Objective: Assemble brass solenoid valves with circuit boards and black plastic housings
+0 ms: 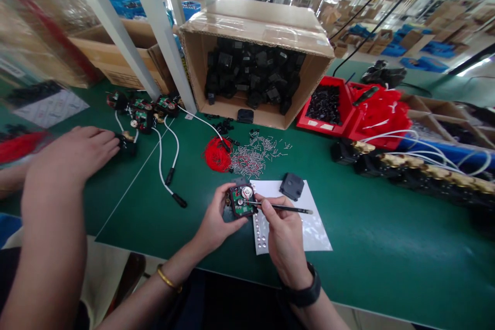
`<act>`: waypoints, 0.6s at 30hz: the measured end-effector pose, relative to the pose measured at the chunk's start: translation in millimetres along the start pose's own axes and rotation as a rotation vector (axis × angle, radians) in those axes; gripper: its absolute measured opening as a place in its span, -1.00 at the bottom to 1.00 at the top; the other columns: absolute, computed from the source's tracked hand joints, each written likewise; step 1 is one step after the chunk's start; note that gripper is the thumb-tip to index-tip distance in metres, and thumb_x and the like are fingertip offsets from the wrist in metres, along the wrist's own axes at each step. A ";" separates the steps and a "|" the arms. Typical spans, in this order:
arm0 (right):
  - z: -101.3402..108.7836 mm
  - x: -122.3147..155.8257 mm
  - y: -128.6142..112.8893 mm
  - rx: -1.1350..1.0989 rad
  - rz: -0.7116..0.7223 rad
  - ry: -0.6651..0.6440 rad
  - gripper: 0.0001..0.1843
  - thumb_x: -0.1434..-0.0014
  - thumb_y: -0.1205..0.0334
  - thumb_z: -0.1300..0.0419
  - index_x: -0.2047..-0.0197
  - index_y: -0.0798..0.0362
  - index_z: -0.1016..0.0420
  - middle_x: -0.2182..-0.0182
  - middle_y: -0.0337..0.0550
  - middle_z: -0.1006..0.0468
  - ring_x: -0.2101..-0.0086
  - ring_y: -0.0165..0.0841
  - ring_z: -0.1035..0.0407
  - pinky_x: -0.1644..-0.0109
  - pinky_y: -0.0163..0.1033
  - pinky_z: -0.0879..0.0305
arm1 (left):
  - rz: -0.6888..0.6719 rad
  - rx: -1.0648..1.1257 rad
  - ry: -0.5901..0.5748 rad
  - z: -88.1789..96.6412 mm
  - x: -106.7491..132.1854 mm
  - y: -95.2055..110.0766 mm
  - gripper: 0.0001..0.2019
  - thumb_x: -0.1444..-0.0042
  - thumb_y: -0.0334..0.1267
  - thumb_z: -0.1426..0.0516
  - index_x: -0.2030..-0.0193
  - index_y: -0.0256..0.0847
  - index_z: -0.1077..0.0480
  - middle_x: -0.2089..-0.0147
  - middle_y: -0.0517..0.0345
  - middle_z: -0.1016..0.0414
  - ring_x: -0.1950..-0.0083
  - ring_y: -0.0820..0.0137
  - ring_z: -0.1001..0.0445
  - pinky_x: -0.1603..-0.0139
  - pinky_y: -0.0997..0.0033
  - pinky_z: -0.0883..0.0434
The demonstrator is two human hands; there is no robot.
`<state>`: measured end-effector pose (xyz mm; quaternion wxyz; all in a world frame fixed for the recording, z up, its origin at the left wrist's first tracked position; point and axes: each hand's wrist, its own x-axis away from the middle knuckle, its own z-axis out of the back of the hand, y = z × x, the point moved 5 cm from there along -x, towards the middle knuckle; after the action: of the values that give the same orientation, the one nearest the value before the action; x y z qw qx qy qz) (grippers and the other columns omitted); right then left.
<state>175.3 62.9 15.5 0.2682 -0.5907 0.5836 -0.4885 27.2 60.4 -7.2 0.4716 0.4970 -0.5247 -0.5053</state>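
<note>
My left hand (216,219), with a gold bracelet on the wrist, is closed round a small black module (242,201) with a green circuit board and a round metal part showing. My right hand (284,229), with a black watch, pinches a thin black tool (288,209) whose tip rests on the module's metal part. Both hands hover over a white sheet (315,229) with rows of small round dots. A black cover (292,185) lies on the sheet's far edge.
A co-worker's arm and hand (73,152) reach in from the left toward wired modules (143,111). On the green table lie metal pins (251,157), a red bundle (217,154), a cardboard box of black parts (253,62), red bins (327,105) and assembled units (410,167).
</note>
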 end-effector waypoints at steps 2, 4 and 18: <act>0.2 -0.2 -0.1 0.008 0.004 -0.008 -0.79 0.06 0.16 -0.37 0.41 0.04 -0.45 0.32 -0.12 -0.61 0.26 -0.26 -0.46 0.09 -0.16 -0.29 | 0.006 -0.006 0.002 0.4 -0.1 -0.8 -0.32 0.11 -0.39 -0.28 -0.14 -0.13 -0.07 -0.19 -0.04 -0.21 -0.23 0.14 -0.22 -0.28 0.08 -0.15; 0.7 -0.7 -0.2 0.014 0.010 -0.008 -0.80 0.06 0.16 -0.37 0.42 0.04 -0.45 0.32 -0.13 -0.61 0.26 -0.27 -0.46 0.11 -0.17 -0.30 | 0.006 -0.013 0.005 0.9 -0.3 -1.4 -0.32 0.11 -0.38 -0.28 -0.15 -0.12 -0.08 -0.19 -0.03 -0.21 -0.24 0.14 -0.21 -0.28 0.09 -0.15; -0.3 -8.1 -5.1 0.022 -0.013 -0.032 -0.78 0.07 0.16 -0.38 0.42 0.05 -0.44 0.37 -0.14 -0.61 0.29 -0.25 -0.47 0.16 -0.17 -0.31 | 0.007 0.006 -0.011 0.9 -2.4 -2.7 -0.32 0.09 -0.36 -0.28 -0.16 -0.13 -0.07 -0.21 -0.06 -0.19 -0.25 0.14 -0.20 -0.29 0.07 -0.12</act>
<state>178.6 71.6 18.0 0.2807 -0.5992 0.5698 -0.4874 26.6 62.9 -9.9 0.4689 0.4939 -0.5304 -0.5049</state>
